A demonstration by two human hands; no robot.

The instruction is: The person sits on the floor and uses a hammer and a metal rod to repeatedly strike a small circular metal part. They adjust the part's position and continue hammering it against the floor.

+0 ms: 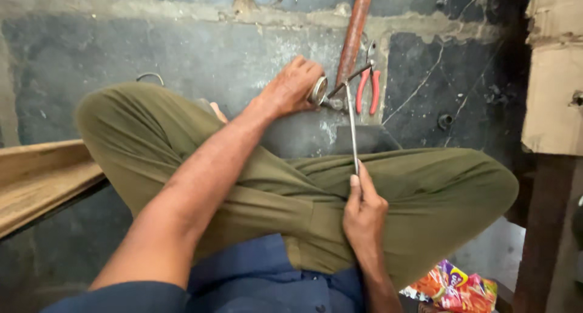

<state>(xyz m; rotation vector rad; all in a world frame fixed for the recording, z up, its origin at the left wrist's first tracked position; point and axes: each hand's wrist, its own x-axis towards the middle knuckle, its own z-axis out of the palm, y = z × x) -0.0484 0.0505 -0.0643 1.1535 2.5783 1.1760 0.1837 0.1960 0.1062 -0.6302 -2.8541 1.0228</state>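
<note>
Head view looks down on a cross-legged person whose left hand (291,87) closes around a round metal part (317,91) on the dark floor (121,52), while the right hand (363,213) grips a long metal rod (351,128) reaching up to that part, just beside red-handled pliers (368,89).

Trousers (425,191): olive-green cloth, loose cut, creased in soft folds across both legs (they fill the middle of the view).
Shirt (255,270): dark blue, at 6 o'clock, with a short sleeve (121,298) at 7 o'clock.
Forearms: bare below the sleeve.
Hands: bare, no gloves, rings or watch showing.
</note>
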